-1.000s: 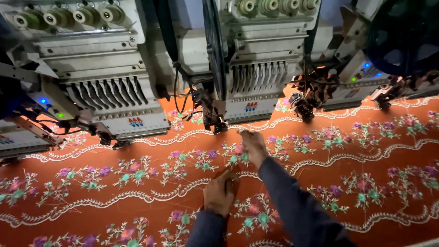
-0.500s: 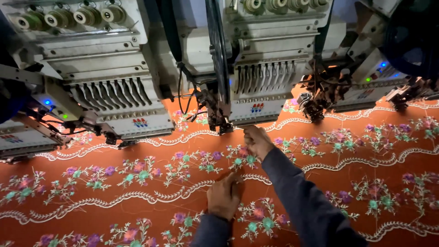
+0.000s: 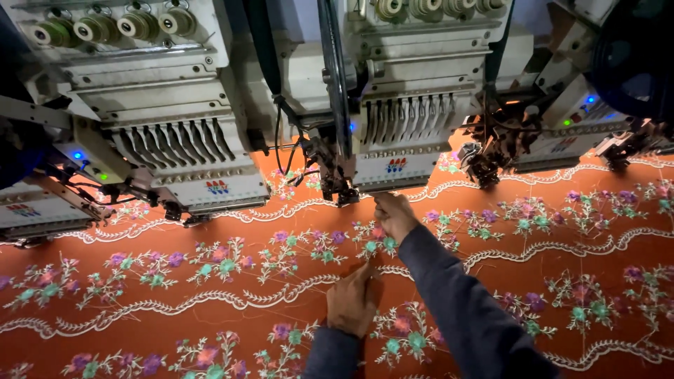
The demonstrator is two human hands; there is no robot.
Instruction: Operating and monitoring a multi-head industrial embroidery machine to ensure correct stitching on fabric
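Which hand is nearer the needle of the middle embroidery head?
Right. The right hand is just below the needle; the left hand rests flat on the orange fabric, farther toward the person.

Small coloured emblem labels sit on the white front plates of the embroidery heads: one of red and blue marks low on the left head, and a matching label low on the middle head, just above the orange cloth. A similar label, red and blue on white, shows on the head at the far left edge, and a fainter one sits on the angled head to the right. No packages, signs or screens show; only small blue and green indicator lights glow beside the heads.
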